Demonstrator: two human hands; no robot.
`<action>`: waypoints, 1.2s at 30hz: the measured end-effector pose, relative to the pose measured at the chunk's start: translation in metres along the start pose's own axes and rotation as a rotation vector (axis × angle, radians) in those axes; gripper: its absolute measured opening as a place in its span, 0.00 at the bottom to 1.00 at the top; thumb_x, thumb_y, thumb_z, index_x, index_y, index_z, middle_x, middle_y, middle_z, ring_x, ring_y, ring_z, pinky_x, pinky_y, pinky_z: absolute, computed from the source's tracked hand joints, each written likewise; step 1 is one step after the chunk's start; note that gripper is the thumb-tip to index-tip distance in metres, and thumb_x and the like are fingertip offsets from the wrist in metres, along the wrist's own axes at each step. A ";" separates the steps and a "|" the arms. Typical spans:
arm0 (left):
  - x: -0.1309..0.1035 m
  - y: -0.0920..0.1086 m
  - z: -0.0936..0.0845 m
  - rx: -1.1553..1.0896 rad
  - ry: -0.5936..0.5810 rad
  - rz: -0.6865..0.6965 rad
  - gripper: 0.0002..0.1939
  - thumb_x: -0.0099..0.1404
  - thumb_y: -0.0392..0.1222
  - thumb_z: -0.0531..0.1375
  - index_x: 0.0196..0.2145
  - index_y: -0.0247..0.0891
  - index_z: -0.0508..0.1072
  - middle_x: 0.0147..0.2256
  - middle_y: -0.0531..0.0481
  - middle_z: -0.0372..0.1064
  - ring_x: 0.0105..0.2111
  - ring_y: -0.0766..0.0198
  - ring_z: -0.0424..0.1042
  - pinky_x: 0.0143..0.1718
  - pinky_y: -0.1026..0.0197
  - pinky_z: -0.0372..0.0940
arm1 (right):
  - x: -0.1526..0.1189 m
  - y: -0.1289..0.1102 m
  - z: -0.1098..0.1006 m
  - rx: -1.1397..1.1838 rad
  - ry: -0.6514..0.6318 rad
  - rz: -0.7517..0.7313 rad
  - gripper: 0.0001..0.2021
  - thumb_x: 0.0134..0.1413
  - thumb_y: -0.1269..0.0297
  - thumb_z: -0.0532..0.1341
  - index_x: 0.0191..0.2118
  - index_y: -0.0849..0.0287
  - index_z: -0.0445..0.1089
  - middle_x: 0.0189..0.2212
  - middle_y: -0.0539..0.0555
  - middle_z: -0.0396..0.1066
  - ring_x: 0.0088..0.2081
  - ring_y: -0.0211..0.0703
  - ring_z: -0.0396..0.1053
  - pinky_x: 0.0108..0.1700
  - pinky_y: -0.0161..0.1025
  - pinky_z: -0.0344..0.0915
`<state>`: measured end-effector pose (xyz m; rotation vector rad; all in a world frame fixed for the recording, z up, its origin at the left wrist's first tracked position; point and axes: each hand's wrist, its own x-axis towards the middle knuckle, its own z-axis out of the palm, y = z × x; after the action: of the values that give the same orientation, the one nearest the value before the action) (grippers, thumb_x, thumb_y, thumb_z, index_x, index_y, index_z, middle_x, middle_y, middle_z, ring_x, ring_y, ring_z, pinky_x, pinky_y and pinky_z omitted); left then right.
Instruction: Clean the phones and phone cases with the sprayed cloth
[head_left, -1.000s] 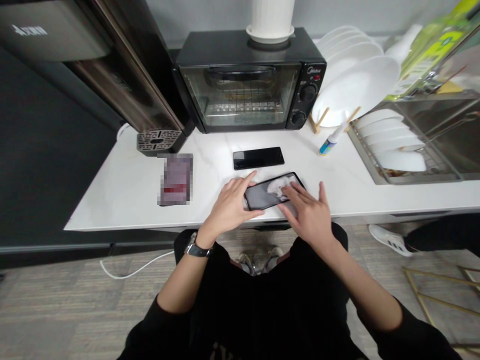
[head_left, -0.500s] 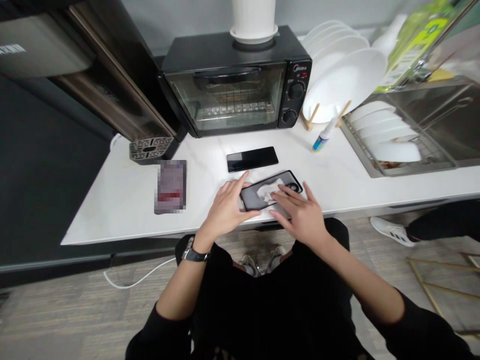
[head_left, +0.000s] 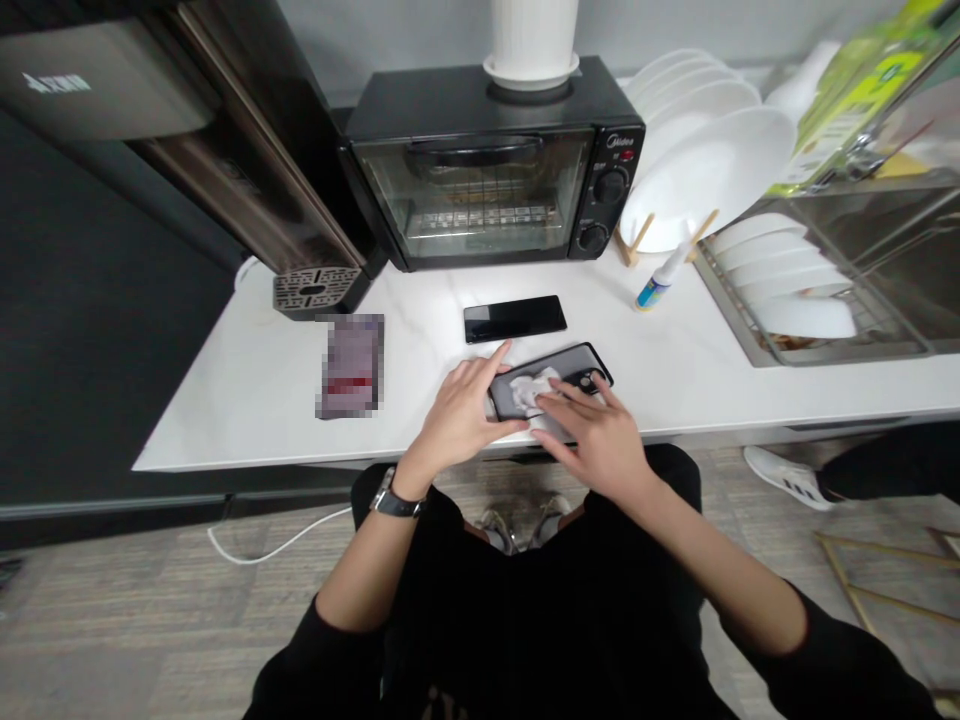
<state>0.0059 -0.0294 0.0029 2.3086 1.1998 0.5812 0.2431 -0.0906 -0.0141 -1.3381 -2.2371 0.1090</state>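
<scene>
A dark phone case [head_left: 555,367] with a camera cutout at its right end lies slightly tilted near the counter's front edge. My left hand [head_left: 466,405] grips its left end between thumb and fingers. Fingertips of my right hand [head_left: 596,425] press a crumpled white tissue [head_left: 531,388] onto the middle of the case. Just behind the case, a black phone [head_left: 515,319] rests flat with its glossy side up, touched by neither hand.
Behind stands a black toaster oven [head_left: 487,170]. A small bottle [head_left: 660,280] is to the right, by racked white plates [head_left: 697,180] and a sink [head_left: 892,240]. At left are a dispenser [head_left: 319,290] and a blurred packet [head_left: 352,367]. A person's shoe [head_left: 784,475] shows at right.
My right hand has slid the tissue slightly left along the case, away from the camera cutout. The whole view has shifted a little. My left hand keeps its hold.
</scene>
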 end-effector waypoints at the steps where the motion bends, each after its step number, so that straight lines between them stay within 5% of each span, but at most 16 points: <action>1: 0.000 0.001 0.000 0.008 0.002 -0.001 0.59 0.62 0.56 0.73 0.78 0.52 0.42 0.61 0.45 0.69 0.59 0.46 0.66 0.62 0.45 0.61 | -0.002 0.013 -0.007 -0.057 0.022 0.041 0.21 0.75 0.51 0.55 0.60 0.58 0.72 0.57 0.59 0.80 0.64 0.54 0.74 0.75 0.63 0.48; 4: 0.001 0.001 0.002 0.014 0.007 0.009 0.58 0.63 0.55 0.73 0.78 0.53 0.41 0.62 0.45 0.69 0.59 0.46 0.65 0.62 0.45 0.60 | 0.002 0.024 -0.008 -0.176 0.070 0.150 0.25 0.74 0.49 0.55 0.63 0.62 0.71 0.60 0.64 0.77 0.63 0.60 0.74 0.75 0.68 0.45; 7: 0.000 -0.001 0.001 0.019 0.002 0.023 0.55 0.65 0.51 0.71 0.78 0.50 0.42 0.62 0.44 0.69 0.57 0.47 0.66 0.61 0.46 0.61 | 0.015 -0.013 0.018 -0.121 0.055 0.094 0.33 0.69 0.40 0.58 0.62 0.68 0.71 0.61 0.67 0.75 0.67 0.66 0.68 0.72 0.66 0.54; 11: -0.002 -0.004 0.000 -0.005 0.015 0.013 0.54 0.65 0.41 0.68 0.78 0.50 0.41 0.60 0.46 0.69 0.57 0.49 0.66 0.61 0.48 0.62 | 0.024 -0.052 0.039 0.025 0.012 -0.043 0.39 0.66 0.34 0.56 0.60 0.70 0.72 0.61 0.70 0.75 0.66 0.60 0.70 0.72 0.58 0.57; 15: -0.001 -0.002 0.001 0.004 0.016 0.005 0.57 0.65 0.52 0.71 0.78 0.52 0.40 0.60 0.46 0.70 0.57 0.48 0.66 0.61 0.47 0.61 | 0.013 -0.011 0.012 -0.055 -0.009 0.042 0.26 0.73 0.45 0.55 0.62 0.59 0.72 0.62 0.61 0.76 0.68 0.56 0.68 0.73 0.62 0.53; 18: 0.002 -0.001 0.002 0.019 0.023 0.015 0.58 0.64 0.56 0.72 0.78 0.54 0.39 0.61 0.47 0.70 0.58 0.48 0.66 0.62 0.46 0.60 | 0.012 0.016 -0.003 -0.190 0.081 0.202 0.26 0.75 0.47 0.54 0.62 0.61 0.71 0.61 0.64 0.76 0.63 0.59 0.73 0.73 0.66 0.50; 22: 0.003 -0.004 0.002 0.014 0.012 0.045 0.55 0.66 0.53 0.70 0.78 0.50 0.41 0.61 0.44 0.70 0.56 0.47 0.66 0.60 0.46 0.62 | 0.026 -0.016 0.021 -0.132 0.045 0.077 0.35 0.69 0.38 0.57 0.61 0.69 0.72 0.60 0.68 0.76 0.65 0.65 0.70 0.71 0.63 0.55; 26: 0.001 -0.005 0.001 -0.001 0.003 0.057 0.55 0.67 0.45 0.69 0.79 0.51 0.38 0.60 0.45 0.70 0.56 0.48 0.66 0.60 0.47 0.62 | 0.027 -0.046 0.035 0.042 -0.021 -0.051 0.38 0.66 0.34 0.57 0.59 0.68 0.73 0.58 0.68 0.78 0.66 0.60 0.70 0.69 0.56 0.62; 29: 0.001 -0.003 0.001 0.017 0.000 0.038 0.58 0.65 0.53 0.71 0.79 0.52 0.38 0.59 0.45 0.70 0.56 0.48 0.66 0.60 0.47 0.62 | 0.012 -0.023 0.015 0.058 -0.060 -0.018 0.27 0.71 0.41 0.56 0.60 0.58 0.73 0.58 0.59 0.79 0.67 0.54 0.70 0.71 0.59 0.57; 32: 0.002 0.000 0.002 0.033 0.015 0.021 0.57 0.65 0.57 0.70 0.78 0.54 0.38 0.60 0.45 0.70 0.57 0.47 0.66 0.60 0.45 0.61 | 0.000 0.011 -0.007 -0.113 0.028 0.126 0.24 0.75 0.47 0.54 0.62 0.57 0.72 0.60 0.59 0.77 0.64 0.57 0.72 0.73 0.66 0.48; 36: 0.004 -0.001 0.003 0.021 0.020 0.033 0.57 0.65 0.55 0.71 0.78 0.54 0.39 0.61 0.45 0.70 0.58 0.47 0.66 0.61 0.46 0.61 | 0.011 0.005 0.005 -0.199 0.100 0.190 0.28 0.73 0.45 0.55 0.63 0.64 0.70 0.62 0.64 0.75 0.64 0.62 0.72 0.73 0.67 0.47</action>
<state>0.0092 -0.0262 0.0010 2.3492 1.1846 0.6080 0.2405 -0.0778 -0.0157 -1.6236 -2.0778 -0.1146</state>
